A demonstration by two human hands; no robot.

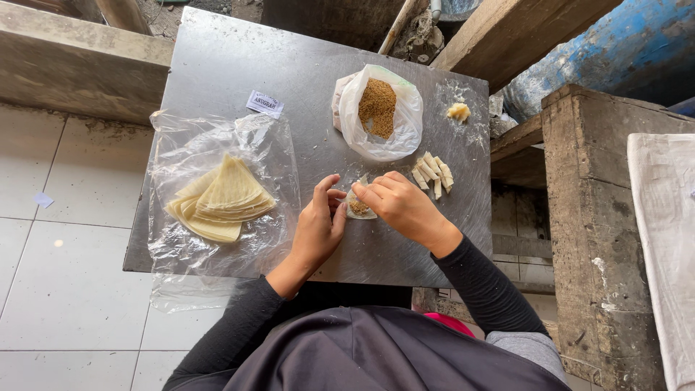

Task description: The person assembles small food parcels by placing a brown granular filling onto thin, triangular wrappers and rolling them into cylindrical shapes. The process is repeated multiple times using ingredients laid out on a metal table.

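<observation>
Head view, frame centre: your left hand (318,224) and right hand (394,203) pinched a thin, floppy, tearable wrapper (360,208); grip edges.

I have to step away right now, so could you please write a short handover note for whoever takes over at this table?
Left hand: fingertips pressing the left edge of the wrapper piece on the metal table.
Right hand: pinching the same wrapper from the right; brown crumb filling sits on it.
Supplies: stack of triangular wrappers on clear plastic to the left; open bag of brown filling ahead; small pale lump at the far right.
Done: a handful of finished rolls lie right of the hands.
Left: the piece in hand is not yet closed; many wrappers remain.
</observation>
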